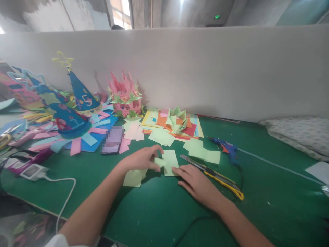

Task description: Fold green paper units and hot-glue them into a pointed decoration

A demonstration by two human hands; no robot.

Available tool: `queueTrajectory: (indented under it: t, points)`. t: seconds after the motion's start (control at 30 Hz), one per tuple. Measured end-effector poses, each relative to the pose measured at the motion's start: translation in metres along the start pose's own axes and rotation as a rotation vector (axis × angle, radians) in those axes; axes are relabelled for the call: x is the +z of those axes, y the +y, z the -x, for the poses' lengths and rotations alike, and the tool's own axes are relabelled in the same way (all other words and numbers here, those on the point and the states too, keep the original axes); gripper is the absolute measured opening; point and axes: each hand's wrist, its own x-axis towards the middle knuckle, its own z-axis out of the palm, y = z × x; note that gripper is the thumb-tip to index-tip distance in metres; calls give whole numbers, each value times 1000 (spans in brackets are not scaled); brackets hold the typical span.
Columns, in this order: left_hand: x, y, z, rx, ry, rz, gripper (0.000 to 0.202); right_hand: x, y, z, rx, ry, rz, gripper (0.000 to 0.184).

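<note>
Left to right on the green tabletop [144, 216]: blue cone hats [79, 91] overlap, obscuring pieces behind; a phone [113, 140] shows a pixelated face. The left hand [142, 157], half-curled about a small folded piece [159, 162] — grip unclear — partly hides green squares [132, 178]. The green sheet [169, 158], centre, meets the fingertips of the flat, non-grasping right hand [195, 181]; beside it, a cutter [211, 173]. Patterned cloth [298, 135] — cropped at right.
</note>
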Motion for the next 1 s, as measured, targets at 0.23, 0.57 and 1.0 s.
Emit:
queueTrajectory:
  t: [0.23, 0.57, 1.0]
  points:
    - [-25, -19, 16, -104, -177, -204, 54, 8, -3, -4, -15, 97, -36, 25]
    - [4, -6, -5, 118, 302, 38, 60, 6, -6, 2, -118, 282, 218, 20]
    - [26, 6, -15, 299, 201, 440, 73, -8, -4, 4, -28, 485, 124, 21]
